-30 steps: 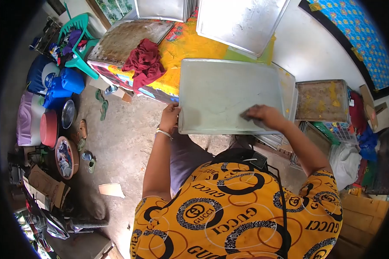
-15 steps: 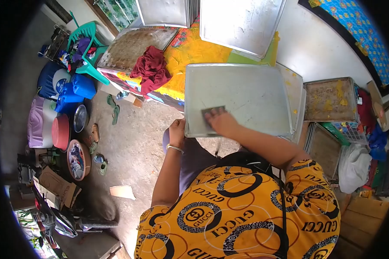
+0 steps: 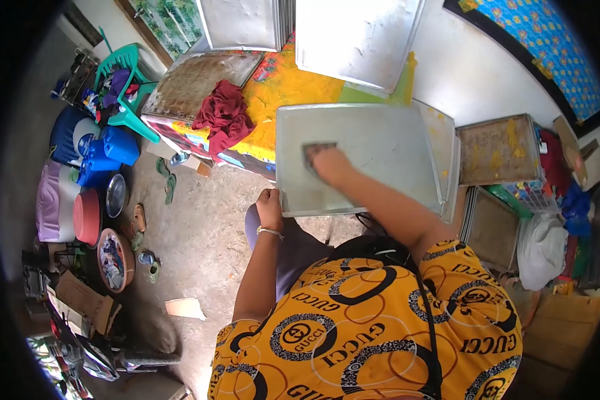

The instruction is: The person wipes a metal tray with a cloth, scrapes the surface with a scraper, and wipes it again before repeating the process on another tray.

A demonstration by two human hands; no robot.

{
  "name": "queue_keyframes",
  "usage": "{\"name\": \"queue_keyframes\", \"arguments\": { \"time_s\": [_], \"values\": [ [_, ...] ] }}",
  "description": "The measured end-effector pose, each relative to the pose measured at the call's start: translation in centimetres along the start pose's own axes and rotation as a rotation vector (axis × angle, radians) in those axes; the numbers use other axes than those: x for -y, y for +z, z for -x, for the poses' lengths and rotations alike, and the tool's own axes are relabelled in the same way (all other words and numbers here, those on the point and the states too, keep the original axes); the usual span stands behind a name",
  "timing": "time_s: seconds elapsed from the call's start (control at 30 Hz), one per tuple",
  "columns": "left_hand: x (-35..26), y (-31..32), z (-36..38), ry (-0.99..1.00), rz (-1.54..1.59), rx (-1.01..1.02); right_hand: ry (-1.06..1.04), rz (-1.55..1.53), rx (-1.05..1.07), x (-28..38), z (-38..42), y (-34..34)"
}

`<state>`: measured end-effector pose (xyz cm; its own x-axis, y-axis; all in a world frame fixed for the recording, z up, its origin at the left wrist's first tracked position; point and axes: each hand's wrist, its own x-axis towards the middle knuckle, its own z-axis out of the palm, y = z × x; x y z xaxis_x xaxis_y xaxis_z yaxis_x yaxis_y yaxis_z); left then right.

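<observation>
A flat grey metal tray (image 3: 380, 140) lies in front of me, its near edge toward my lap. My left hand (image 3: 269, 204) grips the tray's near left corner with curled fingers. Pressed on the left half of the tray is my right hand (image 3: 330, 165), closed over a dark flat pad (image 3: 309, 152), slightly blurred. A crumpled dark red cloth (image 3: 225, 117) rests on the yellow-covered table (image 3: 293, 83), left of the tray. Behind it stands a shiny upright tray (image 3: 359, 40).
A brown stained tray (image 3: 200, 83) lies at the table's left. Another stained tray (image 3: 499, 152) sits on crates at right, above a white bag (image 3: 542, 250). On the left are a green chair (image 3: 130, 113), blue containers (image 3: 118, 147) and basins (image 3: 116, 260).
My right hand and the pad have moved away from the tray's near edge, toward its middle left. My left hand keeps its hold on the corner. The whole view has shifted slightly.
</observation>
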<state>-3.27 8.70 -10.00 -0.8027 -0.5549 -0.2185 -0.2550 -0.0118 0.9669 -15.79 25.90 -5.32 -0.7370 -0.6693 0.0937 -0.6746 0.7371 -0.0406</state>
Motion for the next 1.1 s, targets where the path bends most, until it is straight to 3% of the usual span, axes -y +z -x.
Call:
{"name": "queue_keyframes", "arguments": {
  "time_s": [0.07,0.13,0.2,0.27,0.33,0.43,0.47,0.53,0.63,0.7,0.73,0.8,0.87,0.97,1.1],
  "values": [
    [-0.3,0.4,0.1,0.060,-0.034,-0.040,0.250,-0.042,0.106,-5.4,-0.7,-1.7],
    [-0.9,0.5,0.4,0.125,-0.053,-0.082,0.352,-0.039,0.057,-10.7,0.7,-1.6],
    [0.0,0.4,-0.4,0.126,-0.027,-0.082,0.413,-0.058,0.076,-11.5,4.2,-3.7],
    [0.8,0.3,-1.3,0.136,-0.002,-0.084,0.325,-0.033,0.148,-9.3,8.5,-3.3],
    [0.5,0.2,-1.3,0.117,-0.016,-0.095,0.064,0.111,0.053,-5.9,13.4,-2.8],
    [-0.5,-0.8,-1.1,0.175,-0.105,-0.122,0.031,-0.023,0.186,-5.9,16.5,-4.6],
    [0.1,-1.3,-1.5,0.145,-0.090,-0.125,0.130,0.024,0.100,-7.7,16.2,-4.5],
    [0.7,-2.1,-2.0,0.091,-0.058,-0.137,0.333,-0.016,0.141,-11.8,14.7,-4.9],
    [-0.2,-2.3,-1.2,0.100,-0.060,-0.170,0.478,-0.175,0.272,-14.2,10.9,-4.2],
    [-0.6,-2.1,-1.2,0.115,-0.081,-0.195,0.348,-0.011,0.251,-8.4,10.1,-4.0],
    [-0.5,-2.0,-1.3,0.113,-0.073,-0.197,0.179,0.123,0.104,-6.3,10.3,-1.7],
    [-0.4,-2.4,-1.5,0.128,-0.106,-0.183,0.080,0.080,0.042,-3.3,10.7,-0.5],
    [-0.3,-2.8,-1.6,0.151,-0.192,-0.144,0.086,0.032,0.033,-6.3,9.5,-0.2],
    [-1.2,-2.4,-0.6,0.118,-0.167,-0.182,0.460,-0.080,-0.007,-13.1,8.0,-2.6],
    [-1.3,-2.3,-0.8,0.216,-0.172,-0.205,0.364,0.021,0.073,-11.8,9.5,-2.2]
  ]
}}
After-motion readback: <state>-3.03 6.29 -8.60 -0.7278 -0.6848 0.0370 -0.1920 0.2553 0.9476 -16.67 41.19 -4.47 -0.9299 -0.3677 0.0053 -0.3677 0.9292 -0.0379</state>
